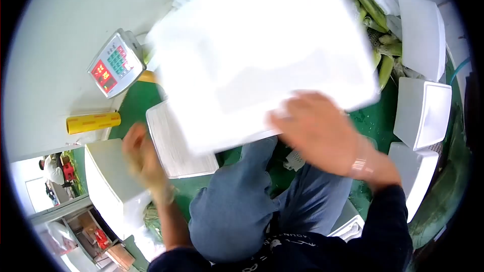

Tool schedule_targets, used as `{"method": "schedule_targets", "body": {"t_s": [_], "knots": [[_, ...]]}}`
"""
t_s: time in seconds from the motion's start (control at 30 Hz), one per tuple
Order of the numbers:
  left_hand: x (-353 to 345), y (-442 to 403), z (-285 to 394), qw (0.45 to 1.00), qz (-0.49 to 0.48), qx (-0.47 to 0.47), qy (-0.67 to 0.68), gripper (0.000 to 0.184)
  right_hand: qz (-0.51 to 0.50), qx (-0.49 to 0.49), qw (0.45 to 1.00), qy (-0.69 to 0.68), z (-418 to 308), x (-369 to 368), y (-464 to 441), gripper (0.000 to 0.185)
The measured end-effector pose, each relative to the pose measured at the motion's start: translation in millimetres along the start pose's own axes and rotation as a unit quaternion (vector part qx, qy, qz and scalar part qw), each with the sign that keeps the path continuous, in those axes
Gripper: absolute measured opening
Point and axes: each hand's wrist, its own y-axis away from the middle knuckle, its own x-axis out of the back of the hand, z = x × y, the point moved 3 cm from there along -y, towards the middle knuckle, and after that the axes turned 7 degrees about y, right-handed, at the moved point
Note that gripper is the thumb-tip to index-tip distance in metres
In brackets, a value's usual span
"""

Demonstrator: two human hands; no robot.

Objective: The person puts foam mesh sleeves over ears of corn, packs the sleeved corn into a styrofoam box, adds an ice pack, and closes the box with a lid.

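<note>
A large white foam box [262, 45], overexposed and blurred, fills the upper middle of the head view, close to the camera and tilted. Over its near edge lies my right hand [320, 133], smeared by motion, its fingers pressed on the white surface. My left hand [143, 156] is to the left, bent at the fingers and strongly blurred, apart from the large box. Just right of that hand sits a smaller white rectangular foam piece [176, 146], partly covered by the large box. Whether the left fingers hold anything is unclear.
A scale [117, 63] with a lit red display stands at the left, above a yellow roll [94, 123]. White foam boxes [421, 111] line the right side. Wrapped green corn ears [385, 65] lie behind. Another white box [108, 181] stands at lower left.
</note>
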Motion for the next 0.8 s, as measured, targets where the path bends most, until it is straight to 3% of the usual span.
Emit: {"method": "schedule_targets", "body": {"t_s": [0.03, 0.07, 0.1, 0.17, 0.2, 0.27, 0.33, 0.4, 0.47, 0.53, 0.57, 0.6, 0.63, 0.67, 0.7, 0.73, 0.77, 0.8], "knots": [[28.5, 7.3, 33.0, 0.993, -0.016, -0.104, -0.053, 0.034, -0.049, 0.063, 0.996, -0.042, -21.2, -21.9, -22.1, 0.024], [53.2, 14.0, 54.6, 0.981, -0.105, -0.140, -0.081, 0.039, -0.057, 0.127, 0.988, -0.072, -45.1, -34.5, -41.1, 0.014], [61.6, 18.7, 77.6, 0.948, -0.208, -0.147, -0.192, 0.047, -0.055, 0.177, 0.979, -0.080, -73.3, -59.6, -59.0, 0.008], [76.4, 45.4, 63.0, 0.923, -0.283, -0.066, -0.251, 0.060, -0.079, 0.266, 0.957, -0.081, -115.9, -99.9, -91.8, 0.011], [82.2, 58.1, 36.3, 0.915, -0.317, -0.039, -0.248, 0.065, -0.098, 0.258, 0.954, -0.115, -139.8, -124.8, -103.4, 0.012], [72.9, 76.6, 16.1, 0.855, -0.313, 0.115, -0.397, 0.053, -0.189, 0.303, 0.932, -0.061, -166.2, -149.5, -119.6, 0.013], [80.9, 96.4, -17.6, 0.815, -0.322, 0.195, -0.441, 0.049, -0.132, 0.311, 0.940, -0.050, -160.9, -176.7, -111.5, 0.017], [97.5, 112.7, -50.9, 0.813, -0.336, 0.224, -0.420, 0.046, -0.073, 0.307, 0.948, -0.036, -148.6, -180.9, -106.1, 0.022], [112.0, 123.3, -76.0, 0.813, -0.354, 0.254, -0.385, 0.043, 0.170, 0.088, 0.970, -0.152, -114.5, -165.1, -76.0, 0.030], [116.2, 119.7, -91.9, 0.805, -0.376, 0.273, -0.369, 0.039, 0.051, -0.033, 0.972, -0.229, -56.3, -148.9, -38.2, 0.034], [113.5, 112.1, -93.5, 0.800, -0.382, 0.270, -0.375, 0.038, 0.039, -0.126, 0.959, -0.252, -21.9, -135.5, -14.8, 0.031], [104.2, 97.0, -90.4, 0.804, -0.371, 0.240, -0.399, 0.037, 0.015, -0.319, 0.930, -0.182, 6.4, -131.9, 16.6, 0.029], [86.8, 76.1, -77.5, 0.831, -0.309, 0.155, -0.436, 0.035, 0.008, -0.330, 0.941, -0.078, 39.5, -147.2, 47.9, 0.028], [47.3, 45.9, -49.4, 0.855, -0.213, 0.104, -0.461, 0.024, 0.011, -0.436, 0.897, -0.073, 62.7, -149.0, 73.7, 0.041], [3.8, 15.8, -5.3, 0.900, -0.180, -0.002, -0.397, 0.024, -0.044, -0.480, 0.874, -0.063, 75.0, -165.1, 89.6, 0.050], [-39.8, -11.5, -9.4, 0.951, -0.213, -0.062, -0.214, 0.024, -0.102, -0.522, 0.845, -0.054, 82.5, -184.7, 101.1, 0.059], [-99.5, -36.6, 2.4, 0.938, -0.311, 0.004, -0.153, 0.027, -0.103, -0.523, 0.844, -0.057, 86.8, -194.8, 99.7, 0.059], [-157.7, -48.6, -18.4, 0.937, -0.334, -0.065, -0.081, 0.037, -0.089, -0.549, 0.829, -0.054, 93.2, -203.1, 96.4, 0.064]]}}
